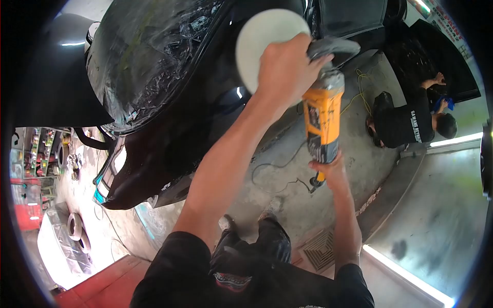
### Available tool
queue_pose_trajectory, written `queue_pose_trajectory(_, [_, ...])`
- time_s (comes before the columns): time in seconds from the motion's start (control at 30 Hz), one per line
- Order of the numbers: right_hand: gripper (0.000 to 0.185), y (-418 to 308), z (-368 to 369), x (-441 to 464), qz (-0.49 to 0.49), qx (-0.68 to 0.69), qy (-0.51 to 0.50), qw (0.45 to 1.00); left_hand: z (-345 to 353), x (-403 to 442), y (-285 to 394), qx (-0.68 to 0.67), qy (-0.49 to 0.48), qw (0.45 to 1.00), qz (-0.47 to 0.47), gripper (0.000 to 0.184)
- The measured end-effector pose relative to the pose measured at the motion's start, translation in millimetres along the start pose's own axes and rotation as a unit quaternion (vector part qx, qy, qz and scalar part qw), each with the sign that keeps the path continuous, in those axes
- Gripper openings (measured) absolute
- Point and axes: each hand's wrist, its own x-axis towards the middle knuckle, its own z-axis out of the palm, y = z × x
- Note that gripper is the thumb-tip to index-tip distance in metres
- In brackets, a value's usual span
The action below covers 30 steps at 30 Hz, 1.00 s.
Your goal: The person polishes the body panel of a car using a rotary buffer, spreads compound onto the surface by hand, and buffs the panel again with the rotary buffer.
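A yellow and black car polisher (322, 120) is held up against the side of a glossy black car (169, 138). Its round white pad (251, 46) faces the dark panel; whether it touches the paint I cannot tell. My left hand (285, 69) is closed at the polisher's front end, beside the black loop handle (341, 47), and covers part of the pad. Lower down, my right hand (331, 169) wraps round the rear grip, near where the cord (317, 180) comes out.
Plastic film (154, 51) covers the car's windscreen. At right, a crouching person (411, 123) holds a blue cloth (448, 103) by a dark panel (426, 56). A yellow cable (361, 84) and a dark cord (262, 167) lie on the concrete floor. Tyres (75, 227) stand at left.
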Motion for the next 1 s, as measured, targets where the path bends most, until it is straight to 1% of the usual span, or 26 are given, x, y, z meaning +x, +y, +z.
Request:
queue_pose_trajectory(0.03, [0.081,-0.1,9.1,-17.1,-0.012,-0.045,0.010,0.999,-8.7,-17.6,-2.4,0.015,-0.009,1.000,-0.014,0.037])
queue_pose_trajectory(0.1, [0.083,17.5,25.6,-49.6,-0.019,-0.126,0.033,0.991,-27.7,-60.9,-7.0,-0.052,0.014,0.997,-0.048,0.035])
queue_pose_trajectory(0.17, [0.084,51.1,39.3,-73.8,-0.012,-0.199,0.058,0.978,-44.3,-106.2,-21.5,0.012,0.039,0.998,-0.057,0.035])
queue_pose_trajectory(0.23, [0.086,58.3,48.7,-89.9,-0.022,-0.142,-0.038,0.989,-65.1,-147.1,-26.8,0.034,0.035,0.993,-0.104,0.032])
queue_pose_trajectory(0.27, [0.087,60.4,52.0,-95.4,-0.028,-0.115,-0.087,0.989,-73.6,-160.8,-26.9,0.024,0.041,0.992,-0.118,0.031])
queue_pose_trajectory(0.33, [0.086,54.4,60.4,-106.8,-0.026,-0.115,-0.093,0.989,-85.4,-175.8,-26.6,0.002,0.057,0.988,-0.142,0.029])
queue_pose_trajectory(0.37, [0.086,50.9,62.1,-108.6,-0.027,-0.116,-0.095,0.988,-86.6,-172.6,-25.3,0.015,0.054,0.991,-0.123,0.029])
queue_pose_trajectory(0.43, [0.086,53.0,60.0,-101.1,-0.027,-0.105,-0.096,0.989,-85.6,-158.3,-20.0,0.037,0.050,0.995,-0.084,0.028])
queue_pose_trajectory(0.53, [0.087,39.9,45.5,-80.0,-0.040,-0.107,-0.074,0.991,-62.8,-114.0,-14.1,-0.007,0.047,0.997,-0.052,0.027])
queue_pose_trajectory(0.67, [0.092,-5.9,13.6,-25.8,-0.079,-0.083,-0.033,0.993,-34.5,-35.2,2.6,-0.019,0.048,0.999,0.007,0.031])
queue_pose_trajectory(0.77, [0.094,-38.1,-12.3,17.2,-0.093,-0.062,0.020,0.994,-20.1,35.4,21.3,-0.024,0.041,0.999,0.007,0.035])
queue_pose_trajectory(0.83, [0.093,-70.1,-27.9,47.7,-0.068,-0.029,0.017,0.997,-10.9,82.9,36.5,0.004,0.045,0.998,0.039,0.036])
queue_pose_trajectory(0.9, [0.086,-117.6,-41.7,65.1,-0.068,-0.014,0.022,0.997,-0.8,128.2,46.8,0.016,0.066,0.995,0.076,0.039])
queue_pose_trajectory(0.97, [0.077,-156.0,-52.8,89.4,-0.096,0.057,-0.014,0.994,10.3,172.9,52.3,0.007,0.102,0.987,0.123,0.044])
queue_pose_trajectory(1.0, [0.073,-171.3,-57.8,100.3,-0.106,0.092,-0.031,0.990,14.1,194.0,53.3,0.015,0.127,0.980,0.149,0.042])
